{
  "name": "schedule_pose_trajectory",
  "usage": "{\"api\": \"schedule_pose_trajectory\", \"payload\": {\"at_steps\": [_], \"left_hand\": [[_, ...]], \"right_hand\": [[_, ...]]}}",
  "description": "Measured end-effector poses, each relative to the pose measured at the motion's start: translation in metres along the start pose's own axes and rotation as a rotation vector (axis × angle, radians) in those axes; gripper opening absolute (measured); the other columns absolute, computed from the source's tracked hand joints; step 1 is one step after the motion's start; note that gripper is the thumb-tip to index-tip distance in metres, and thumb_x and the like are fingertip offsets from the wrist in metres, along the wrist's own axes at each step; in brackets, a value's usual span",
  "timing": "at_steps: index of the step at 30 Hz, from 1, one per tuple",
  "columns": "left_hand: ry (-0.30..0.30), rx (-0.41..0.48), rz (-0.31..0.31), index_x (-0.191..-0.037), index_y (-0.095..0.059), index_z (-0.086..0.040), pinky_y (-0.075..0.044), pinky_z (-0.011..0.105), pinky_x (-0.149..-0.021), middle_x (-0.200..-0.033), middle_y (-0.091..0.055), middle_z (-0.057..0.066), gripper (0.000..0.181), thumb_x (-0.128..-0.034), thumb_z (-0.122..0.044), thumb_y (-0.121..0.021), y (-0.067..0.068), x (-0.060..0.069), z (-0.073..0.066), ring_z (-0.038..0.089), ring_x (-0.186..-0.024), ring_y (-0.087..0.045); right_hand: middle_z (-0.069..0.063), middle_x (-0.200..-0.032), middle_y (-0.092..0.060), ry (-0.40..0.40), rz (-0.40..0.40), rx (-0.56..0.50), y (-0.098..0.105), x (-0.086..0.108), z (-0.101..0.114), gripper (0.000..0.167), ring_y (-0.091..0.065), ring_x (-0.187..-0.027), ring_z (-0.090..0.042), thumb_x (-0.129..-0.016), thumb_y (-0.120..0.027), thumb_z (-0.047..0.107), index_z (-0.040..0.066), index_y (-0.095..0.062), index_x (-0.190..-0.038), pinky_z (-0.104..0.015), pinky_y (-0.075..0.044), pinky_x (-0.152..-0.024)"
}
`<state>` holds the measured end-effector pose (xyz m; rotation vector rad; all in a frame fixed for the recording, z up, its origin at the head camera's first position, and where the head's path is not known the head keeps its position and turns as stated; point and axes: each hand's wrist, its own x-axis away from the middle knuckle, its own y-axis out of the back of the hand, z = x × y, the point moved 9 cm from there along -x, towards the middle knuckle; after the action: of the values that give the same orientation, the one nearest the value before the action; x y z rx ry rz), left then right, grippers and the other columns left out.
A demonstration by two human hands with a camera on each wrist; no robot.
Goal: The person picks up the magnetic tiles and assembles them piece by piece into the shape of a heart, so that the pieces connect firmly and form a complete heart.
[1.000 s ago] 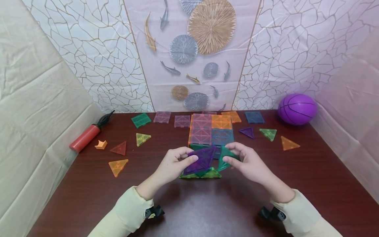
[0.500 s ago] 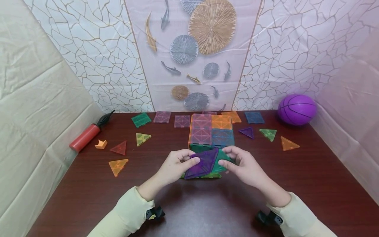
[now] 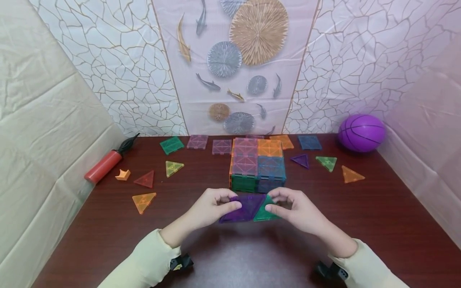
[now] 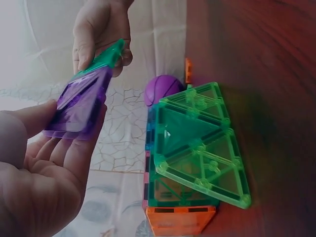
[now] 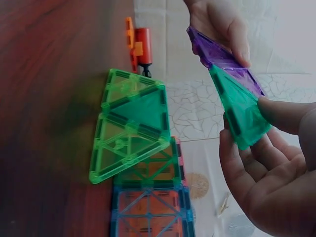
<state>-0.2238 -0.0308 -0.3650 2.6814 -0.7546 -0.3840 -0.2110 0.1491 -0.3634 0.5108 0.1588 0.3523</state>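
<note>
The left hand point(image 3: 212, 209) pinches purple triangular tiles point(image 3: 245, 208) between thumb and fingers. A green triangle tile point(image 3: 267, 211) is pinched by the right hand point(image 3: 300, 208), its slanted edge against the purple piece; both are held above the table in front of the block. Behind them stands a box-like block of square tiles point(image 3: 245, 164), pink, orange and blue on top. In the left wrist view a strip of light green triangles point(image 4: 210, 165) with a darker green triangle point(image 4: 182, 129) between them stands against the block; the held tiles hide it in the head view.
Loose triangles lie left, among them orange point(image 3: 144, 202), red point(image 3: 145, 179) and yellow point(image 3: 173, 168), beside an orange crown piece point(image 3: 123, 175) and a red pump point(image 3: 104, 167). Right are purple point(image 3: 301, 161), green point(image 3: 327, 163) and orange triangles point(image 3: 351, 174) and a purple ball point(image 3: 361, 133).
The right hand has brought the green triangle left against the purple piece. Both hands have then lowered the joined tiles toward the person, uncovering the block's front.
</note>
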Motion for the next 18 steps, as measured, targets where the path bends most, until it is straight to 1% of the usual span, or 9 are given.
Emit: {"api": "schedule_pose_trajectory", "payload": {"at_steps": [3, 6, 9, 11, 16, 18], "left_hand": [[0.018, -0.019, 0.034, -0.094, -0.072, -0.001, -0.052, 0.023, -0.06, -0.081, -0.073, 0.009, 0.014, -0.0883, -0.014, -0.07, -0.003, 0.008, 0.005, 0.005, -0.068, -0.064], [0.023, -0.047, 0.07, -0.092, -0.073, -0.004, -0.053, 0.022, -0.062, -0.083, -0.074, 0.007, 0.01, -0.0871, -0.013, -0.071, -0.008, 0.016, 0.009, 0.003, -0.071, -0.065], [0.004, -0.081, 0.096, -0.09, -0.073, -0.004, -0.052, 0.021, -0.062, -0.083, -0.074, 0.006, 0.007, -0.0864, -0.01, -0.072, -0.012, 0.023, 0.012, 0.001, -0.071, -0.063], [-0.012, -0.105, 0.109, -0.089, -0.073, -0.004, -0.052, 0.02, -0.061, -0.082, -0.074, 0.005, 0.007, -0.0866, -0.01, -0.071, -0.016, 0.027, 0.015, -0.001, -0.069, -0.061], [-0.008, -0.159, 0.129, -0.09, -0.073, -0.004, -0.049, 0.017, -0.06, -0.082, -0.074, 0.003, 0.006, -0.0866, -0.008, -0.071, -0.026, 0.032, 0.024, -0.005, -0.068, -0.057], [0.005, -0.173, 0.14, -0.09, -0.073, -0.004, -0.049, 0.017, -0.058, -0.081, -0.074, 0.003, 0.005, -0.0864, -0.007, -0.071, -0.029, 0.032, 0.028, -0.005, -0.063, -0.055]], "right_hand": [[0.001, -0.088, -0.069, 0.056, 0.04, 0.013, -0.009, 0.004, -0.001, 0.019, -0.062, -0.082, -0.01, -0.09, -0.069, 0.02, 0.007, -0.067, -0.103, -0.028, -0.051, -0.068], [0.004, -0.085, -0.069, 0.097, 0.094, 0.024, -0.02, 0.007, -0.003, 0.014, -0.063, -0.081, -0.007, -0.089, -0.07, 0.022, 0.011, -0.068, -0.098, -0.027, -0.052, -0.069], [0.006, -0.084, -0.069, 0.114, 0.154, 0.03, -0.032, 0.01, -0.007, 0.013, -0.062, -0.08, -0.006, -0.089, -0.071, 0.023, 0.012, -0.069, -0.094, -0.027, -0.052, -0.069], [0.006, -0.083, -0.068, 0.131, 0.186, 0.038, -0.038, 0.012, -0.008, 0.011, -0.062, -0.077, -0.004, -0.088, -0.071, 0.021, 0.011, -0.069, -0.092, -0.026, -0.053, -0.066], [0.008, -0.079, -0.068, 0.186, 0.242, 0.104, -0.048, 0.013, -0.012, 0.007, -0.058, -0.067, -0.001, -0.086, -0.073, 0.015, 0.012, -0.068, -0.088, -0.025, -0.051, -0.058], [0.009, -0.079, -0.068, 0.175, 0.272, 0.127, -0.051, 0.012, -0.016, 0.007, -0.059, -0.066, 0.0, -0.085, -0.074, 0.014, 0.013, -0.067, -0.087, -0.023, -0.051, -0.058]]}}
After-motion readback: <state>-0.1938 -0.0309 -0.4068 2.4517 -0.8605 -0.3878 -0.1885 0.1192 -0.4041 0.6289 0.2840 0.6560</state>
